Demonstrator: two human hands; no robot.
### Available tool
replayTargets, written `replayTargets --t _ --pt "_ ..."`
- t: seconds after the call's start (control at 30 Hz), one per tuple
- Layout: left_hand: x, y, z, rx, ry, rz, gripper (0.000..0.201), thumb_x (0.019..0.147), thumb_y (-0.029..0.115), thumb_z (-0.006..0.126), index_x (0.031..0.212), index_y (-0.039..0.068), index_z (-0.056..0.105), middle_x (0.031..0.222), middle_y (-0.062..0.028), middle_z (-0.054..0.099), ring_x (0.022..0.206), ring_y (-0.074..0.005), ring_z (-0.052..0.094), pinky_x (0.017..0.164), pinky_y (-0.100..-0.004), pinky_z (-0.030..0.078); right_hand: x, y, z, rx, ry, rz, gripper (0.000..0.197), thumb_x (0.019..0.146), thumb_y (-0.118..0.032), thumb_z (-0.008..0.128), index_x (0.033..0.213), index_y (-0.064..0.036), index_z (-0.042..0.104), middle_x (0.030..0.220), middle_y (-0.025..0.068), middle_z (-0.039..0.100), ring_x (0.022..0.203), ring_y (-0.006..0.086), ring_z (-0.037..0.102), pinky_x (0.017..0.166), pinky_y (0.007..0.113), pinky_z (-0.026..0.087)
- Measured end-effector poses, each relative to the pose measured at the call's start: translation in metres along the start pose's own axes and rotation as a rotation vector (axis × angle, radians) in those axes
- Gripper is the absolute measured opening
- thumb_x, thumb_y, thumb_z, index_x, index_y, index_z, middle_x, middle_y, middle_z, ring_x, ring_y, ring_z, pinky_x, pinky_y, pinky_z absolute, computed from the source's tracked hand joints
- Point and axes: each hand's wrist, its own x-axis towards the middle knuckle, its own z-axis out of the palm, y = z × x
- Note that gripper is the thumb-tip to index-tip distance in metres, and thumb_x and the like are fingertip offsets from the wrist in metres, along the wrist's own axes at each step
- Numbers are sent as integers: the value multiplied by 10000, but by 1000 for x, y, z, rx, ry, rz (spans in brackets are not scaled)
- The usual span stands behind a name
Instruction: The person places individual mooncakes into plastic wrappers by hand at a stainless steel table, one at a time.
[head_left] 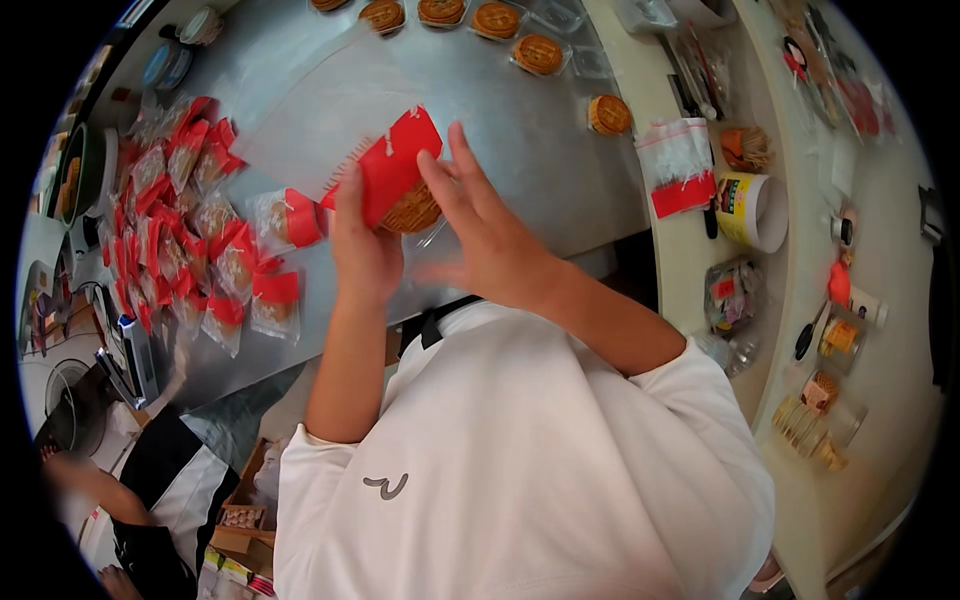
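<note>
My left hand point(365, 250) is closed on a clear bag with a red panel point(402, 158), tilted above the metal table. A round golden-brown mooncake point(412, 210) shows at the bag's lower part. My right hand point(500, 235) is beside it, fingers spread and stretched out. One of its fingertips lies against the red panel's edge, and its lower fingers are blurred. Left of my hands lies a bagged mooncake point(285, 220) with a red strip. Beyond it is a heap of similar bagged cakes point(180, 225).
Mooncakes in clear trays point(497, 20) line the far edge of the table point(540, 150), with a single mooncake point(609, 115) to the right. The right-hand shelf holds a stack of red-and-clear bags point(682, 165) and a white-yellow tub point(752, 212). Another person's arm point(105, 490) shows at lower left.
</note>
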Motion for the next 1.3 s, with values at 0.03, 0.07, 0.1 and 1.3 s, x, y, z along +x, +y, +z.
replayTargets --t 0.03,0.07,0.1,1.3 --pt "0 2 -2 -30 14 -48 441 926 325 481 1231 7 457 1168 -91 562 1105 -203 527 944 -335 406 -2 1 1 12 -39 -35 1066 592 -180 832 1429 -119 175 1454 252 57 1181 349 403 938 392 430" --pt "1 3 -6 -61 28 -96 443 923 316 487 1243 11 445 1174 -93 560 1112 -213 525 948 -349 409 -1 2 -4 -38 -39 1 1059 598 -185 829 1429 -120 177 1459 240 71 1191 341 404 942 391 429" --pt "1 4 -9 -93 42 -144 447 920 307 492 1254 15 433 1180 -96 558 1119 -223 522 952 -362 412 0 3 -11 -88 -39 36 1052 604 -191 826 1430 -121 179 1464 228 84 1200 332 404 946 389 429" --pt "31 -49 -126 -148 12 -293 356 934 174 487 1233 -12 433 1182 -156 563 1070 -244 574 940 -377 471 -46 80 31 36 188 413 431 788 -64 596 1210 -38 512 1324 151 453 1195 293 460 970 343 385"
